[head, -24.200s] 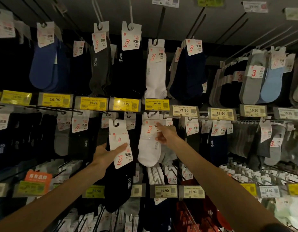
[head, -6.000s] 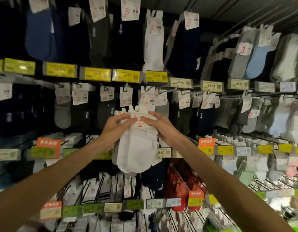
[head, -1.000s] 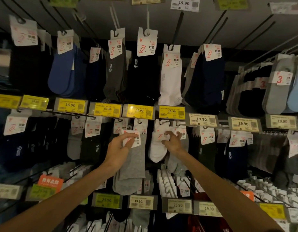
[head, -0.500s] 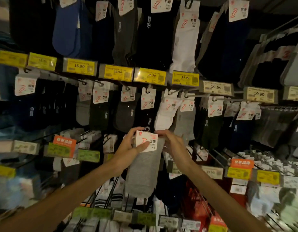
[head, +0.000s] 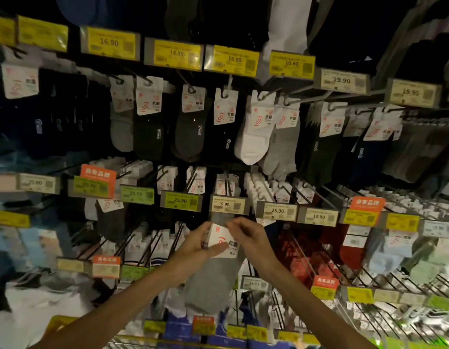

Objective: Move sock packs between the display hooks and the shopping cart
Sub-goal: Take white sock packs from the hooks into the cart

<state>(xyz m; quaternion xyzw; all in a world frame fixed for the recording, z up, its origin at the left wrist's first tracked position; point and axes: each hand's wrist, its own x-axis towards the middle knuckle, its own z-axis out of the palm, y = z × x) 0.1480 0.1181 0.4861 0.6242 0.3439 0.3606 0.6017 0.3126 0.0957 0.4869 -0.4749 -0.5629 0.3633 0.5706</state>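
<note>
Holding a grey sock pack (head: pixel 210 280) out in front of the sock wall, low in the middle of the view. Gripping its white card with the left hand (head: pixel 194 245): thumb lying across the front, fingers curled round behind. Pinching the top edge of that card with the right hand (head: pixel 247 238), fingertips close together. Off any hook, hanging free in the air, with the soft grey part drooping down and a bit to the left. Just below a pale price tag (head: pixel 228 204) marked 19.90.

Higher up, on the display hooks (head: pixel 304 98): a white sock pack (head: pixel 253 139) and, right beside it and touching, a light grey pack (head: pixel 282 152). Dark packs to both sides of those. Above them, a row of yellow price tags (head: pixel 234 59) marked 16.90. To the right of the hands, some red socks (head: pixel 306 250) on lower hooks. Far left, an orange sign (head: pixel 98 173) with white letters. Blurry near the edges, so hard to tell more there.
</note>
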